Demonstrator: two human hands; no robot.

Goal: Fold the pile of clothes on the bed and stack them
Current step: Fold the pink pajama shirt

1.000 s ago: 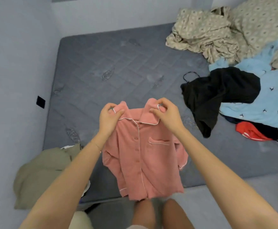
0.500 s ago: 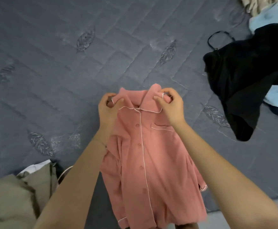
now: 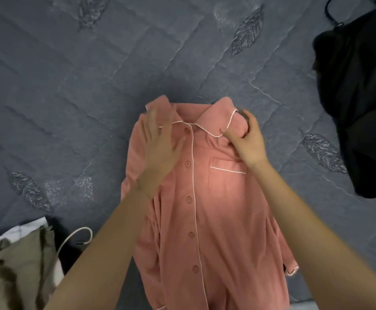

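Pink button-front pyjama shirt with white piping [image 3: 204,198] lies face-up on grey quilted bed [image 3: 82,97], sleeves not folded in yet. Left hand [image 3: 160,144] grip wide, flat on its shoulder; right hand [image 3: 247,143] grip pinches fabric by collar. Crumpled black garment [image 3: 361,97] nearby, unfolded. Early stage.

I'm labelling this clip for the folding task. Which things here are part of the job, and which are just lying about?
Part of the job: pink shirt, laid on the mattress; left hand, flat on it; right hand, pinching its shoulder; black garment, unfolded.
Lying about: khaki cloth; white cord beside it.
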